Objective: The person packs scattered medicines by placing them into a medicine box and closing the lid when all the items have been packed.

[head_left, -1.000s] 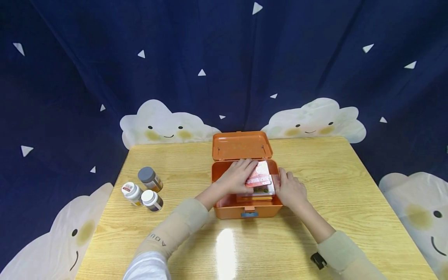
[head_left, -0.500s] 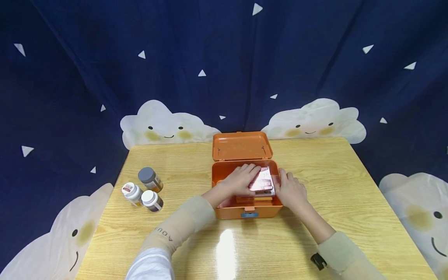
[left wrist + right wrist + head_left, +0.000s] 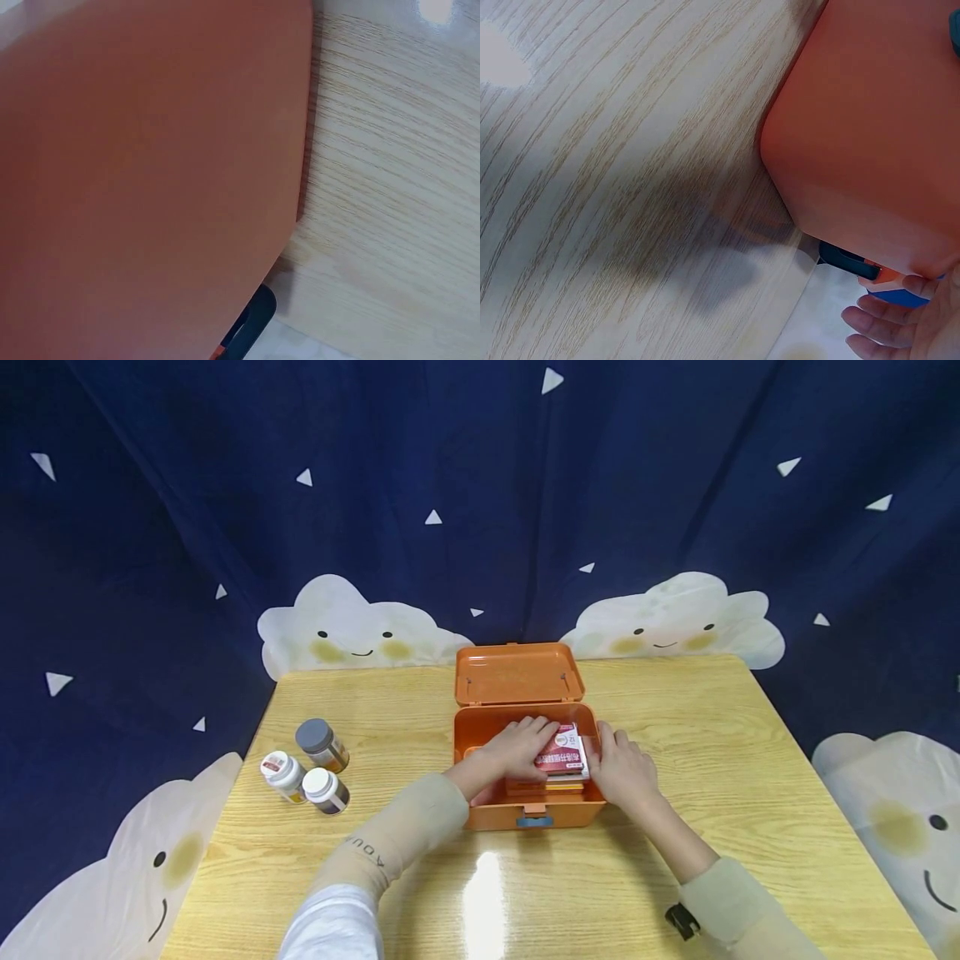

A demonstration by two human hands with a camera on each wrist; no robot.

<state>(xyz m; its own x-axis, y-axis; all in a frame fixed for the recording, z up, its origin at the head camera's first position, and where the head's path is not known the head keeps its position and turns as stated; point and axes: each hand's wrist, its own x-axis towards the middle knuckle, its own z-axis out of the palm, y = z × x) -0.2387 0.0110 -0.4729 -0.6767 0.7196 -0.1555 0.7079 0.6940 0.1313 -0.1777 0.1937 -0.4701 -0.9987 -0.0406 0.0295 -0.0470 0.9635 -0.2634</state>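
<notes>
Grasping the red medicine carton (image 3: 566, 753) with your left hand (image 3: 517, 750), you have your thumb at its near edge and your fingers at its far edge. The carton is just below and right of centre in the head frame, inside the orange storage box (image 3: 570, 816), printed face upward with a "12" on it. Stacked cartons (image 3: 562, 785), showing white and orange-yellow edges, lie beneath it; whether it rests fully on them, you cannot tell.

Your right hand (image 3: 625, 768) grips the box's right-hand rim, thumb over the inside, fingers outside. In the right wrist view these fingers appear at lower right, beside the box.

Note the lid (image 3: 517, 672), tilted back at the box's upper edge, and the blue-grey latch (image 3: 535, 821) on its front wall. At the left of the head frame you see three containers close together on the wooden table (image 3: 697, 727): a grey-capped jar (image 3: 322, 745), a white bottle (image 3: 285, 777) with a red-marked cap, and a dark-labelled bottle (image 3: 327, 792). A navy curtain (image 3: 480, 443) with white triangles fills the upper frame.
</notes>
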